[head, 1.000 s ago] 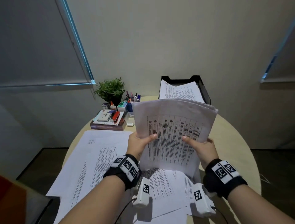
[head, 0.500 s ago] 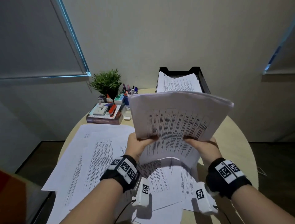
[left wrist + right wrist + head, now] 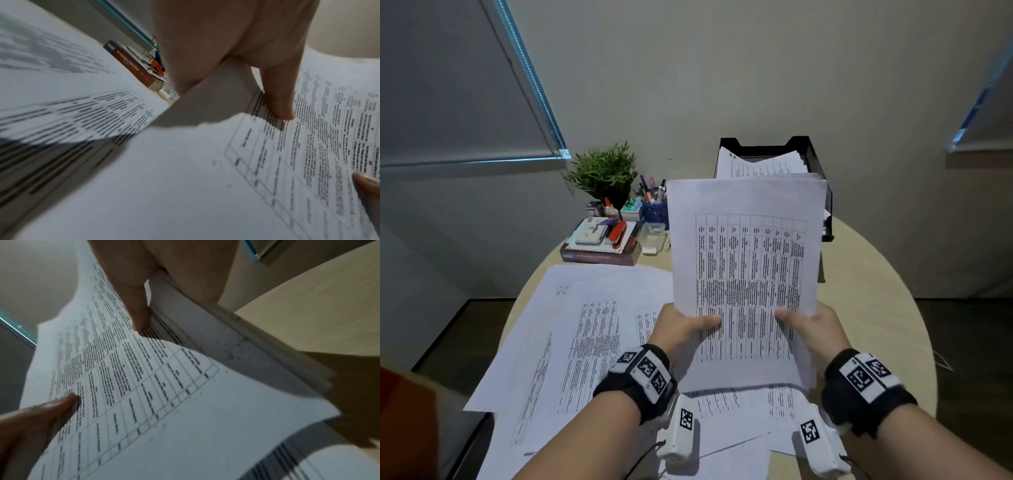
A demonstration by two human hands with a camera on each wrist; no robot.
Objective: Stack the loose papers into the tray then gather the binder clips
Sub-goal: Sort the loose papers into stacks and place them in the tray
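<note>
Left hand (image 3: 681, 327) and right hand (image 3: 813, 325) pinch a sheaf of printed papers (image 3: 746, 267) upright, the black tray (image 3: 813, 161) just beyond.

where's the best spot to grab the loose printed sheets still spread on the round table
Take the spread white printed sheets by their left edge, which hangs past the round beige table. Coming from the left, fingers could slide under and the thumb on top; elsewhere they lie flat.

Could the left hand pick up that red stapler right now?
Probably not: the left hand is gripping the stack of papers together with the right hand, though the red stapler lies uncovered.
</note>
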